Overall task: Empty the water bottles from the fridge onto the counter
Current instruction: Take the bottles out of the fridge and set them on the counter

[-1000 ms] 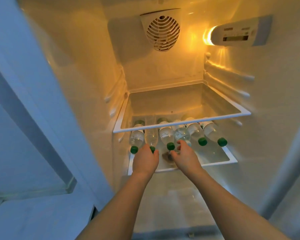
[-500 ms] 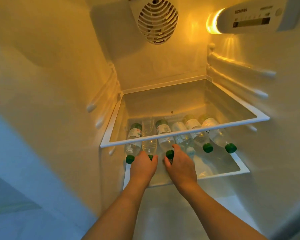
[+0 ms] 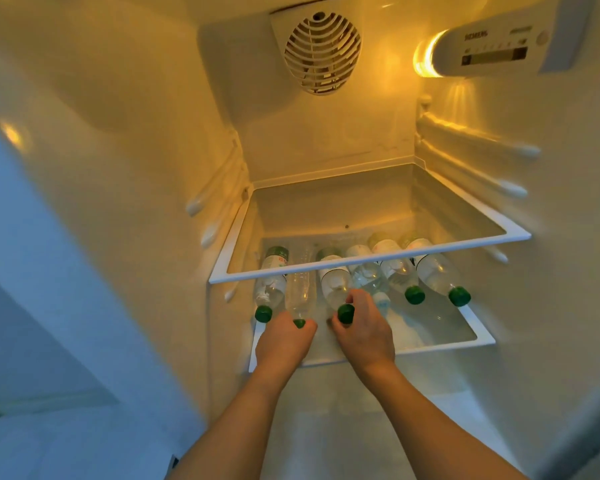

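— What's changed in the fridge?
— The right hand (image 3: 364, 329) now curls its fingers round a bottle (image 3: 336, 285) neck on the lower shelf (image 3: 478, 337). The left hand (image 3: 284, 342) still grips its neighbour (image 3: 300, 292).

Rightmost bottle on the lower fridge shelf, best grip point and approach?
Take the rightmost bottle at its neck, just behind the green cap, coming from the open front of the fridge. It lies on its side, cap toward the door, and that end sticks out past the upper shelf edge. The body sits under that shelf with a neighbouring bottle close on its left, so a top or side grasp looks cramped.
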`<state>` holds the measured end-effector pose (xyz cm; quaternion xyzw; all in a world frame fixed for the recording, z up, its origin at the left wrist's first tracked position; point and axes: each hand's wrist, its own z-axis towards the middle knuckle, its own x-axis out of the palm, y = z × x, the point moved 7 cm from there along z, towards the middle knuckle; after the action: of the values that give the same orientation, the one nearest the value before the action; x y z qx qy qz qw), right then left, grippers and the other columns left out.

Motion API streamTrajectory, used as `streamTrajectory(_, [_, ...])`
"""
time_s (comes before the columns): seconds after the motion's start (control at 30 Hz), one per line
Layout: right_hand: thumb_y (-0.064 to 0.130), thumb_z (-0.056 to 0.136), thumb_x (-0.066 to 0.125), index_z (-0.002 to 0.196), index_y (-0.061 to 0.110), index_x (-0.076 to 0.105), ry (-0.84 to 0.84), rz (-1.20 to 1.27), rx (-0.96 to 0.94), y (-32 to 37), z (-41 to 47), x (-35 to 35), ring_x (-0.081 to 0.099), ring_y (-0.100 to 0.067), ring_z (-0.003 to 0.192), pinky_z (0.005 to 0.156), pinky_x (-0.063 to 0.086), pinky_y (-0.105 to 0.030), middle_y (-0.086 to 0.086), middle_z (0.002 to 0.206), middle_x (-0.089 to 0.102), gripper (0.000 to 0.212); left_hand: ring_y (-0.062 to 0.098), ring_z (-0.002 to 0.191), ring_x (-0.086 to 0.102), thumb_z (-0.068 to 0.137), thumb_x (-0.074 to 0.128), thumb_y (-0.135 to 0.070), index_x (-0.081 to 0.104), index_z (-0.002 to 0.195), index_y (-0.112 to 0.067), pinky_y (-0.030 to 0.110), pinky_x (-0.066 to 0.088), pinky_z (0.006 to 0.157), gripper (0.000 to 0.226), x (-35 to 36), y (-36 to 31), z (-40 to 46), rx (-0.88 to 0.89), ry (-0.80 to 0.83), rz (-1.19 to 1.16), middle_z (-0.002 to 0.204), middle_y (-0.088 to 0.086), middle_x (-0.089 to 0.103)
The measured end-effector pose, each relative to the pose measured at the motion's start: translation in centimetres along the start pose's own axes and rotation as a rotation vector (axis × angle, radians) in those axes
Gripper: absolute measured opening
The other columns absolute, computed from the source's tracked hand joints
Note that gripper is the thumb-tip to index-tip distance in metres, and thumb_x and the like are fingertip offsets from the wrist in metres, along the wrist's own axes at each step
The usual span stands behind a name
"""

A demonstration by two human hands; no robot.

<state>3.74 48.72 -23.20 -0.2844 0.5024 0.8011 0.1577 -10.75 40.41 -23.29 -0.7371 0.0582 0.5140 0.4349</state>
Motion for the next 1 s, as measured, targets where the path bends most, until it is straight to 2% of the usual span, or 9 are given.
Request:
streamTrajectory(0.1, [0.025,0.083,0.068,0.107,0.023,0.049,-0.059,0.132,0.005,0.0,-0.7,-1.0,0.057,-0.022,0.084,0.068,0.046,-0.034,0.003,0.100,0.056,0.030,0.023,0.068,0.053,0.084,0.053,-0.041,0.045,0.062,-0.019,0.029,0.037,0.057,0.033,-1.6,0.3,-1.6,-0.022,-0.038,-0.002,0.066,0.000,0.054])
streamTrajectory(0.23, [0.024,0.088,0.066,0.125,0.018,0.053,-0.198,0.336,-0.007,0.9,-1.9,-3.0,0.055,-0.011,0.096,0.079,0.048,-0.029,0.000,0.113,0.055,0.040,0.023,0.064,0.052,0.083,0.052,-0.047,0.044,0.062,-0.018,0.029,0.029,0.051,0.036,-3.6,0.5,-4.3,0.009,-0.127,0.022,0.063,0.000,0.052])
streamTrajectory(0.37, [0.025,0.091,0.065,0.126,0.012,0.056,-0.282,0.399,-0.069,2.6,-2.5,-5.2,0.046,0.017,0.090,0.074,0.040,-0.007,0.002,0.105,0.047,0.039,0.025,0.062,0.049,0.082,0.052,-0.047,0.042,0.062,-0.018,0.031,0.029,0.051,0.037,-6.5,-0.9,-6.4,0.050,-0.298,-0.007,0.061,0.001,0.049])
streamTrajectory(0.43, [0.028,0.092,0.064,0.122,0.014,0.057,-0.312,0.435,-0.109,3.4,-2.6,-6.3,0.048,0.011,0.086,0.072,0.041,-0.008,0.001,0.101,0.046,0.034,0.023,0.063,0.052,0.083,0.054,-0.046,0.044,0.064,-0.020,0.032,0.032,0.052,0.034,-8.1,-2.2,-7.6,0.111,-0.379,-0.055,0.061,0.000,0.053])
streamTrajectory(0.53, [0.034,0.092,0.061,0.114,0.014,0.057,-0.361,0.464,-0.151,4.5,-2.6,-7.8,0.049,-0.005,0.081,0.072,0.047,-0.022,0.002,0.099,0.047,0.029,0.015,0.062,0.051,0.084,0.059,-0.044,0.047,0.070,-0.023,0.031,0.036,0.052,0.028,-10.4,-4.2,-9.3,0.264,-0.507,-0.140,0.065,-0.003,0.054])
streamTrajectory(0.63, [0.041,0.091,0.059,0.110,0.012,0.057,-0.407,0.456,-0.173,5.2,-2.7,-9.0,0.049,-0.018,0.087,0.077,0.046,-0.028,0.001,0.098,0.047,0.034,0.011,0.066,0.046,0.086,0.060,-0.046,0.050,0.079,-0.024,0.027,0.034,0.052,0.025,-11.7,-5.8,-10.1,0.400,-0.611,-0.152,0.073,-0.009,0.050])
streamTrajectory(0.77, [0.049,0.088,0.056,0.109,0.014,0.056,-0.385,0.486,-0.160,5.7,-2.1,-10.1,0.044,-0.016,0.104,0.094,0.037,-0.018,-0.006,0.107,0.047,0.041,0.014,0.078,0.047,0.091,0.057,-0.048,0.054,0.093,-0.021,0.026,0.042,0.060,0.027,-12.0,-7.2,-9.9,0.516,-0.673,-0.189,0.087,-0.006,0.046])
streamTrajectory(0.9, [0.051,0.090,0.057,0.115,0.021,0.048,-0.283,0.660,-0.067,5.7,-1.7,-10.3,0.053,-0.015,0.101,0.093,0.049,-0.036,0.001,0.102,0.053,0.040,0.012,0.077,0.047,0.093,0.055,-0.048,0.050,0.092,-0.026,0.030,0.048,0.063,0.022,-11.8,-7.0,-9.9,0.545,-0.696,-0.288,0.086,-0.008,0.047])
streamTrajectory(1.0, [0.039,0.091,0.059,0.115,0.016,0.050,-0.301,0.701,-0.041,5.7,-1.7,-10.7,0.053,-0.015,0.098,0.091,0.049,-0.035,0.000,0.097,0.054,0.035,0.009,0.078,0.049,0.093,0.058,-0.046,0.047,0.093,-0.031,0.022,0.047,0.064,0.018,-11.5,-6.7,-10.1,0.555,-0.672,-0.387,0.083,-0.014,0.047])
